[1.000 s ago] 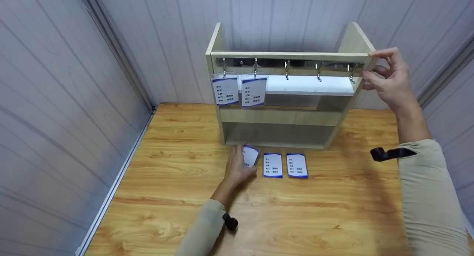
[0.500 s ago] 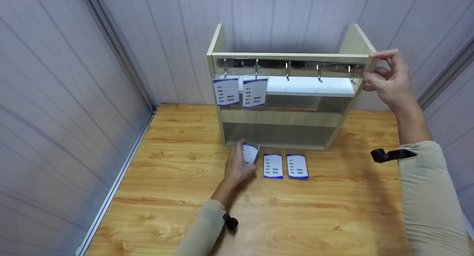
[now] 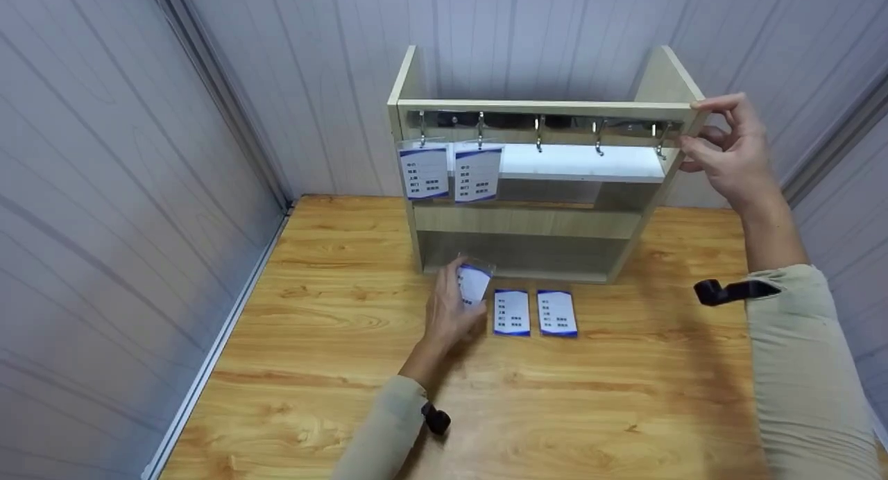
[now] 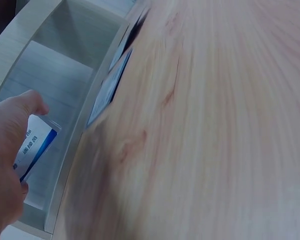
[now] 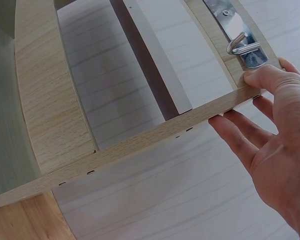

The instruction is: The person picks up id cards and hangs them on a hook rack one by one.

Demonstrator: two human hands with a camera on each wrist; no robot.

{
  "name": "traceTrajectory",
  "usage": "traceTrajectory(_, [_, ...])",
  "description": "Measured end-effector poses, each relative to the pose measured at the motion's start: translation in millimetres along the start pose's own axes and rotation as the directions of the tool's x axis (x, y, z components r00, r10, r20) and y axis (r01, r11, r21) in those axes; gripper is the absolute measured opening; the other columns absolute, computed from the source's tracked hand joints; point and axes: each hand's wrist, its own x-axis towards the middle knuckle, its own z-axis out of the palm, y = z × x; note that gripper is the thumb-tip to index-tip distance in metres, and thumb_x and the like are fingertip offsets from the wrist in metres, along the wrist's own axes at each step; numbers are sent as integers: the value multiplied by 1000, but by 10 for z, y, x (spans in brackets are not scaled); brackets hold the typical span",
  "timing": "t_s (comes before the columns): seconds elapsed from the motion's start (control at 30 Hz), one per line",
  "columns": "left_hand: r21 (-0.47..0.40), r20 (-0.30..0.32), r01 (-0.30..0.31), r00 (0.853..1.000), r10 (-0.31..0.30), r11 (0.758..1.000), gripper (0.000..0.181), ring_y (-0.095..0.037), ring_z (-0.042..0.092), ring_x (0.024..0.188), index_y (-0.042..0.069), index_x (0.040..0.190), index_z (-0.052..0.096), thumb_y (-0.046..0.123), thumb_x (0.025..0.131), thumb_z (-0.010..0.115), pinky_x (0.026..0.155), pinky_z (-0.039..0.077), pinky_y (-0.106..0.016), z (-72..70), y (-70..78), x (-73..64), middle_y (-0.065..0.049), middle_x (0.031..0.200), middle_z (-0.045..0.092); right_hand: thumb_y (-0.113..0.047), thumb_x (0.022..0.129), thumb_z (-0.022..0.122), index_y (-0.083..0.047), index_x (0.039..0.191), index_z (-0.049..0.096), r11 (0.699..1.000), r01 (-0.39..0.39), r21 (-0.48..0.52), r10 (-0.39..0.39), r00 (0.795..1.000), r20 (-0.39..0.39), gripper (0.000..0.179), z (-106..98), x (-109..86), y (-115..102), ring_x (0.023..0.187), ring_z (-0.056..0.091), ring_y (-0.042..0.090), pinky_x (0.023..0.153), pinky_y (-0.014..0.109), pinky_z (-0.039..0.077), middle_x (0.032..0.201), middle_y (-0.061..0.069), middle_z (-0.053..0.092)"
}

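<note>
My left hand pinches a white and blue name badge in a clear sleeve, tilted in front of the rack's lowest compartment. In the left wrist view, thumb and fingers hold this badge by its edges. Two more badges, a nearer one and a farther one, lie flat to its right. My right hand grips the upper right corner of the wooden rack. The right wrist view has the thumb on the front beside the end hook, with fingers along the outer side.
A metal hook rail runs across the rack's top. Two badges, one at the far left and one beside it, hang from its left hooks; the other hooks are bare. Panelled walls enclose the wooden table.
My left hand has lifted its badge slightly and shifted it a little to the right, toward the rack. My right hand keeps its grip on the rack's corner.
</note>
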Motion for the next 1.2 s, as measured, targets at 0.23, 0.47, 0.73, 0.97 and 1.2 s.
traceTrajectory(0.23, [-13,-23,-39,999,39,999,88,-27,64,117,11,161,47,9,85,90,95,64,-43,22,118,28,-16,143,61,13,100,69,-8,139,63,1000,1,-30,0,1000,7,44,-9,-15,9,117,76,11,66,22,67,155,5,58])
traceTrajectory(0.47, [-67,-64,-106,993,101,992,90,-31,67,125,9,158,47,12,82,96,107,63,-46,47,269,79,-17,143,62,12,100,70,-9,138,63,999,-11,-52,11,1000,4,44,-3,-20,7,117,75,11,67,22,67,156,4,58])
traceTrajectory(0.73, [-77,-73,-159,985,154,984,89,-31,70,125,9,156,47,15,81,95,104,64,-45,54,427,124,-17,143,63,13,100,69,-10,138,63,999,-11,-44,11,1000,6,44,-2,-23,18,115,76,11,65,22,67,154,4,59])
traceTrajectory(0.97, [-128,-57,-201,979,195,971,91,-32,72,117,10,156,45,16,81,95,95,65,-43,53,565,160,-18,143,63,14,101,68,-9,137,63,999,10,-35,-9,1000,14,44,1,-4,16,113,77,11,65,21,66,148,3,59])
traceTrajectory(1.2, [-163,-111,-245,967,229,956,91,-35,74,120,8,156,45,13,80,94,98,67,-43,69,703,242,-19,144,64,11,102,69,-10,140,62,996,-5,-89,6,1000,10,44,-14,-17,-11,119,74,10,67,21,67,157,4,57])
